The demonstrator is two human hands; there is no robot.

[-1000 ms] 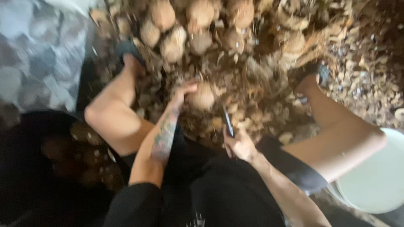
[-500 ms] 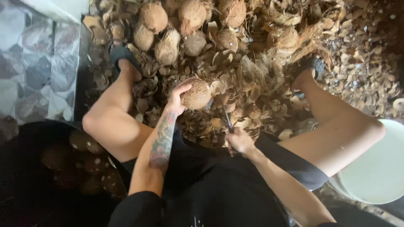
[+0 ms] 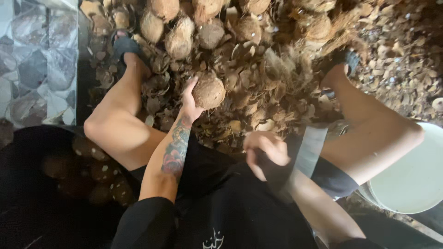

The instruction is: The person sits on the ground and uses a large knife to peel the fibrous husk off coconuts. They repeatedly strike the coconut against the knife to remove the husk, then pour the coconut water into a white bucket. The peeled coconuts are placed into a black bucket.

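— While the round brown husked coconut (image 3: 208,91) is looked for, where is it found?

— It is found in front of the seated person, between the two bare knees, resting on the heap of dry brown husk scraps (image 3: 258,108). It is gripped from its left side by the left hand (image 3: 190,99), whose fingers are curled around it and whose tattooed forearm reaches down to it.

— And how is the right hand (image 3: 264,148) seen?

— It is seen nearer the body than the coconut, well apart from it, closed around the dark handle of a broad flat-bladed steel knife (image 3: 310,150). The blade is shown to the right of that hand, somewhat blurred, lying across the right thigh.

— What is noted beyond the coconut?

— A row of pale fibrous unhusked coconuts (image 3: 180,37) is piled on the far side of it. Dark sandals are worn on both feet, one (image 3: 123,46) to the upper left of the coconut, the other (image 3: 345,59) to its upper right.

— What else is set around it?

— A white round plastic bucket (image 3: 410,175) is placed to the lower right of the coconut, beside the right leg. A black tub of dark peeled coconuts (image 3: 92,170) is seen to its lower left, and a grey patterned tiled floor (image 3: 32,60) is shown farther left.
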